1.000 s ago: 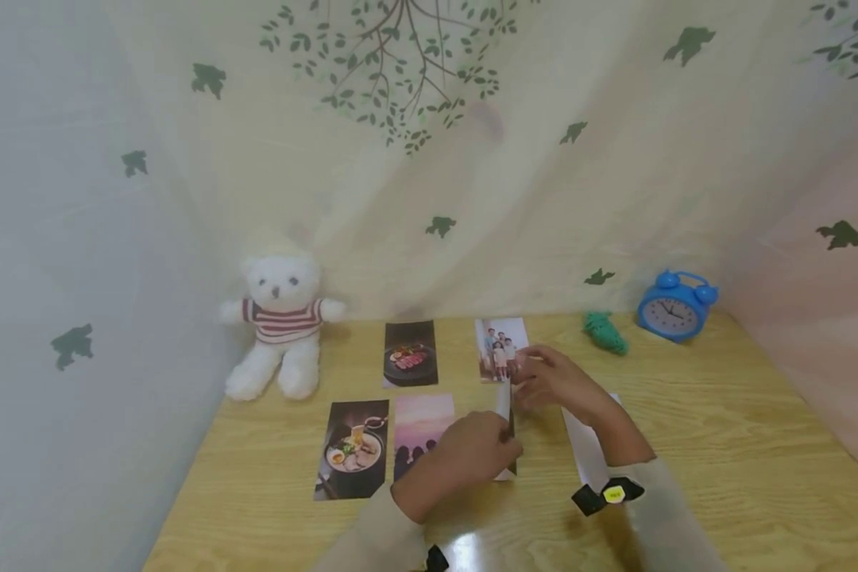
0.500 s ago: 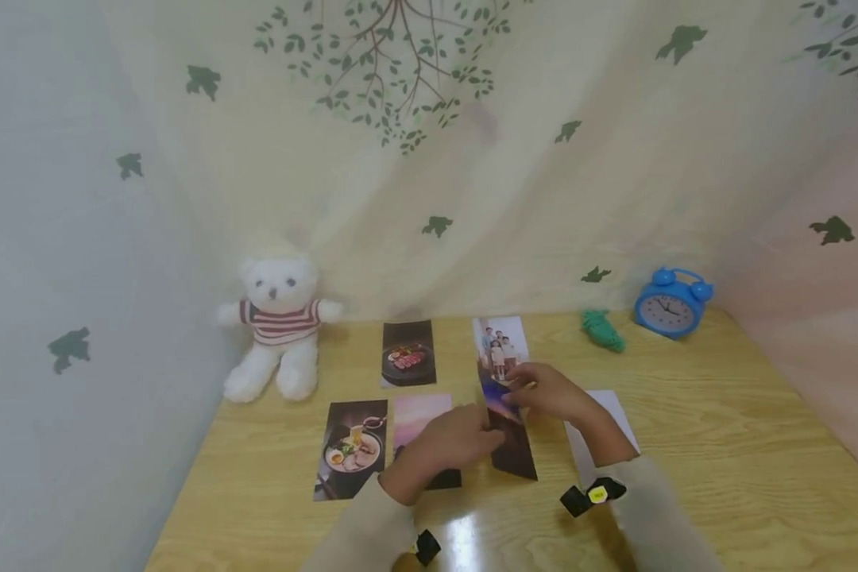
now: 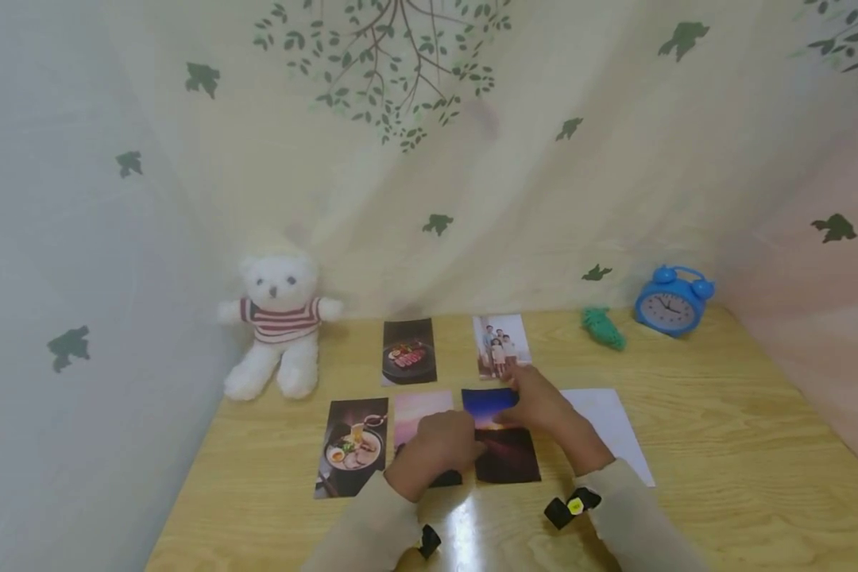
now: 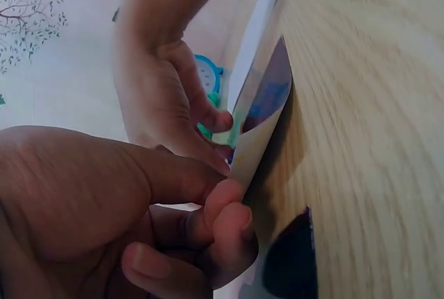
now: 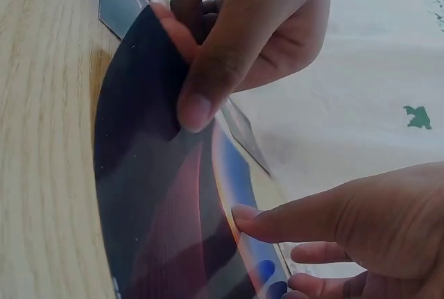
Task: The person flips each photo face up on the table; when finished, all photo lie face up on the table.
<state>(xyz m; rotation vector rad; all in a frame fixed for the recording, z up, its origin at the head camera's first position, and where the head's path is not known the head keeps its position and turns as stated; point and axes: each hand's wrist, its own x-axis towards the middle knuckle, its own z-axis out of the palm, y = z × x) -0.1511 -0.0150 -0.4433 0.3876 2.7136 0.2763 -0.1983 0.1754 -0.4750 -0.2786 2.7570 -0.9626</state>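
My left hand point(image 3: 443, 445) pinches the left edge of a photo of a blue and orange dusk sky over dark ground point(image 3: 508, 457). In the right wrist view, that photo bends up off the table. My right hand point(image 3: 543, 409) holds its upper right part, thumb on the picture and fingers by the edge, partly hidden. A pink-sky photo point(image 3: 423, 403) lies under my left hand, mostly covered. To its left is a ramen photo point(image 3: 353, 449). Behind are a sliced-meat photo point(image 3: 409, 353) and a family photo point(image 3: 499, 345). A white sheet point(image 3: 611, 429) lies beside my right forearm.
A white teddy bear point(image 3: 282, 326) in a striped shirt sits at the back left of the wooden table point(image 3: 743, 477). At the back right are a small green object point(image 3: 603, 328) and a blue alarm clock point(image 3: 670, 302). A leaf-patterned cloth point(image 3: 372, 191) hangs behind.
The dusk-sky photo, edge-on at first, has turned face up and come down in front of the family photo, to the right of the pink-sky one. Both hands moved with it.
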